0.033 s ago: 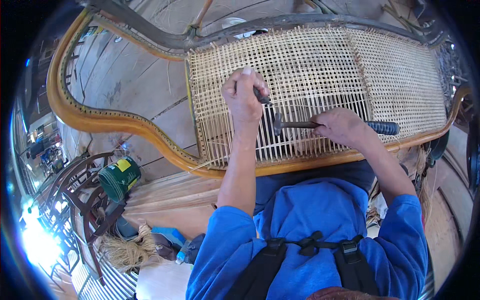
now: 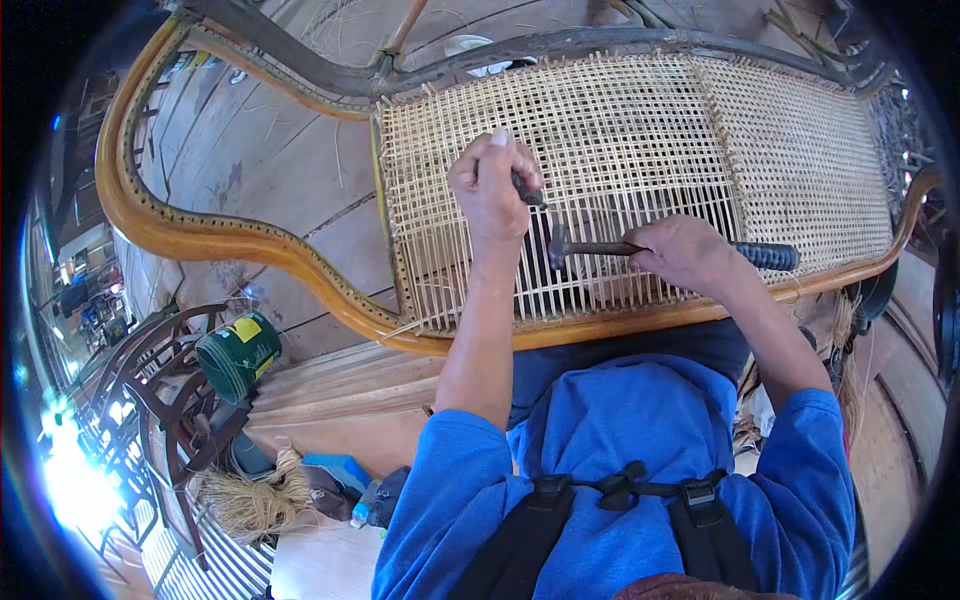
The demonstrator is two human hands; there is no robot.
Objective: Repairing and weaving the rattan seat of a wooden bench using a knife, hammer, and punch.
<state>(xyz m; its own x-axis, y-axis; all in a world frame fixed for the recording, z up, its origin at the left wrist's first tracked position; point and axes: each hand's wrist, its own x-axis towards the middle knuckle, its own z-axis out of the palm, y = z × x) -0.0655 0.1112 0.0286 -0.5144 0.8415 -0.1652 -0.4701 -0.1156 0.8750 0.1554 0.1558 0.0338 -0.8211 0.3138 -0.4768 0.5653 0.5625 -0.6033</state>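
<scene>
A woven cane panel is stretched in a curved, varnished wooden frame that lies across my lap. The weave is dense at the right and at the back; near the front edge mostly loose parallel strands show, with dark gaps between them. Over the left part of the panel, my left hand is closed, thumb up, round a dark-handled tool whose tip cannot be made out. Lower right, my right hand grips a hammer by its shaft, close to the panel. The hammer's head points left, near the left hand's tool.
A row of small holes runs along the frame's curved left arm. Beyond my left elbow are a green bucket, a dark wooden chair and a bundle of pale fibre. Wooden planks lie beside me.
My left hand has shifted very slightly to the right with its tool. The right hand and the hammer stay in place.
</scene>
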